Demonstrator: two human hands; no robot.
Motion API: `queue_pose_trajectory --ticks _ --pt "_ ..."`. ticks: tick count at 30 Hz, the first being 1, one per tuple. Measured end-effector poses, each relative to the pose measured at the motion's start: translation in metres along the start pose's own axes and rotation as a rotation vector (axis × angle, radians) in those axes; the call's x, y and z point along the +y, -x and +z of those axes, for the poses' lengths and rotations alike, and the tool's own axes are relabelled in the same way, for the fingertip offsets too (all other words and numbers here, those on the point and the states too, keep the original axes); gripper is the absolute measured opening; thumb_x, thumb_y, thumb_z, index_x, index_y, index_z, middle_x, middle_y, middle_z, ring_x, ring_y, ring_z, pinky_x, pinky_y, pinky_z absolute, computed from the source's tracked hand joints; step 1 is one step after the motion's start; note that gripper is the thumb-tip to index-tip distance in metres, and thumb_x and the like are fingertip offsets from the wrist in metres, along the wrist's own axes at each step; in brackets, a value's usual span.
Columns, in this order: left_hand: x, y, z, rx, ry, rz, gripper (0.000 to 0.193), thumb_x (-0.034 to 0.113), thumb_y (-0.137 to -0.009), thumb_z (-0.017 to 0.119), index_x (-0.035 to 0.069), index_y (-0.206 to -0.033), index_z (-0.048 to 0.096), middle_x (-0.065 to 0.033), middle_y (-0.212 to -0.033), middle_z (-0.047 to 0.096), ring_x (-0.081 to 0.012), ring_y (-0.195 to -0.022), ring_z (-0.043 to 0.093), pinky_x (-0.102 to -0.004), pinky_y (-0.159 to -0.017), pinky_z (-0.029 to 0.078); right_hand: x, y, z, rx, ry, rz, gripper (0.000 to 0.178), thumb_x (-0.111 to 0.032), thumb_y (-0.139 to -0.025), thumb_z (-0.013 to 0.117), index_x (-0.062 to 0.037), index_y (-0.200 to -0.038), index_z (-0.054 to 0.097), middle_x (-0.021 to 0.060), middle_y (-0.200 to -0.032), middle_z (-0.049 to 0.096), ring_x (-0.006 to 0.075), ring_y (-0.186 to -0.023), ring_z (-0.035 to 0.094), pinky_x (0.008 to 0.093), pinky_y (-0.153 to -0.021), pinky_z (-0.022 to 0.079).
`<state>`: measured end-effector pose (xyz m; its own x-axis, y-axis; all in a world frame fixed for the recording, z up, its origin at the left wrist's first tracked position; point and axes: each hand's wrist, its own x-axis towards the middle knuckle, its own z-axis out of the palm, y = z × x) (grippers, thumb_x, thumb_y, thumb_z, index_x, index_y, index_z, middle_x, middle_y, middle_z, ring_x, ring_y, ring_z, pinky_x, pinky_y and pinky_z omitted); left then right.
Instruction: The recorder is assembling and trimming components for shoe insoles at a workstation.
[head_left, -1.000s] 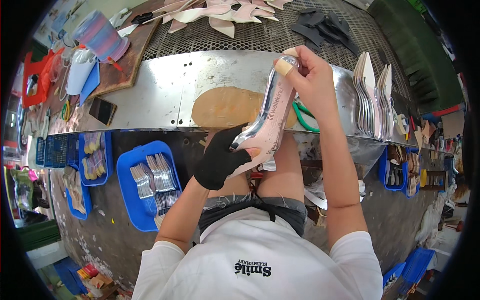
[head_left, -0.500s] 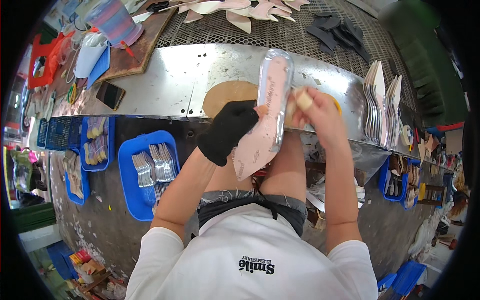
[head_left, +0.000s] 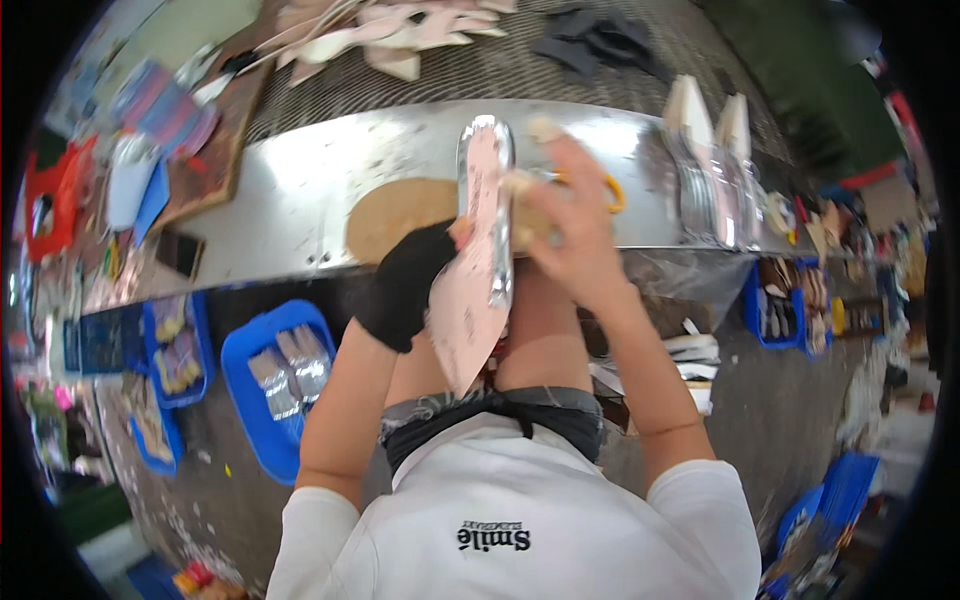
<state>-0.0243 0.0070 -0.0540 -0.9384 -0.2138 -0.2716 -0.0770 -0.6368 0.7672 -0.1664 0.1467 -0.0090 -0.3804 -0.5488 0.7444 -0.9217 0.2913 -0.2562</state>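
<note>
My left hand (head_left: 410,285), in a black glove, is wrapped round a pink shoe insole (head_left: 468,300) with a shiny silver edge along its upper part. The insole stands lengthwise over my lap, its pointed end towards me and its rounded end over the metal bench. To its right is my right hand (head_left: 585,225), blurred, fingers apart, pale covers on some fingertips. Nothing shows between these fingers; whether one touches the insole's edge is unclear. A brown oval board (head_left: 385,220) lies beneath on the bench, and a yellow-orange loop (head_left: 616,195) shows behind my right hand.
Silver-edged insoles (head_left: 700,190) stand stacked at the bench's right. Pink pieces (head_left: 395,45) and black pieces (head_left: 600,42) lie on the mesh behind. A phone (head_left: 180,253) rests at the left. Blue baskets (head_left: 240,400) with insoles stand on the floor.
The view has shifted, so the bench things sit further left. My right hand has opened from bunched fingers to spread ones. The insole remains in my left hand, turned more edge-on.
</note>
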Motion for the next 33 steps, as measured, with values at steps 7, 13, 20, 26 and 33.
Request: queue_pose_trajectory --ticks 7,13,20,26,33 --pt "-0.002 -0.012 -0.032 0.014 -0.617 0.451 0.027 0.005 -0.085 0.057 -0.001 -0.112 0.055 -0.0075 -0.101 0.062 -0.0183 -0.097 0.059 -0.0291 -0.085 0.048 0.070 -0.001 -0.054 -0.024 -0.370 0.667 0.026 -0.019 -0.088 0.057 0.0033 -0.102 0.057 0.0057 -0.078 0.058 0.0097 -0.071 0.052 0.0264 -0.060 0.043" --pt "0.021 -0.019 -0.029 -0.006 -0.088 0.348 0.035 -0.008 -0.077 0.055 0.002 -0.111 0.060 -0.0072 -0.103 0.063 -0.0149 -0.095 0.059 -0.0266 -0.081 0.049 0.228 0.037 -0.103 -0.061 0.189 0.815 0.039 -0.028 -0.082 0.059 0.0004 -0.109 0.060 0.0213 -0.102 0.063 0.0337 -0.095 0.060 0.0382 -0.082 0.045" --pt "0.048 -0.033 -0.033 0.378 -0.385 0.365 0.012 0.016 -0.084 0.067 0.004 -0.085 0.064 0.0004 -0.065 0.058 -0.0059 -0.053 0.054 -0.0203 -0.050 0.042 0.113 0.025 -0.016 -0.150 0.156 0.159 0.037 -0.009 -0.073 0.067 0.0011 -0.108 0.057 0.0191 -0.112 0.055 0.0379 -0.111 0.048 0.0444 -0.098 0.036" --pt "0.048 -0.033 -0.096 0.642 -0.405 0.552 0.012 0.018 -0.084 0.067 0.006 -0.082 0.064 0.0029 -0.060 0.054 -0.0041 -0.048 0.047 -0.0203 -0.046 0.038 0.070 0.040 0.065 -0.432 0.114 0.005 0.044 -0.010 -0.077 0.063 0.0023 -0.117 0.053 0.0222 -0.130 0.043 0.0422 -0.126 0.035 0.0484 -0.104 0.031" --pt "0.037 -0.027 -0.106 0.739 -0.629 0.684 0.013 0.015 -0.082 0.067 0.004 -0.079 0.062 -0.0008 -0.059 0.054 -0.0070 -0.055 0.048 -0.0254 -0.053 0.040 0.053 -0.097 0.134 -0.269 -0.230 0.221 0.039 -0.020 -0.084 0.063 0.0043 -0.113 0.056 0.0212 -0.107 0.060 0.0312 -0.097 0.059 0.0371 -0.086 0.045"
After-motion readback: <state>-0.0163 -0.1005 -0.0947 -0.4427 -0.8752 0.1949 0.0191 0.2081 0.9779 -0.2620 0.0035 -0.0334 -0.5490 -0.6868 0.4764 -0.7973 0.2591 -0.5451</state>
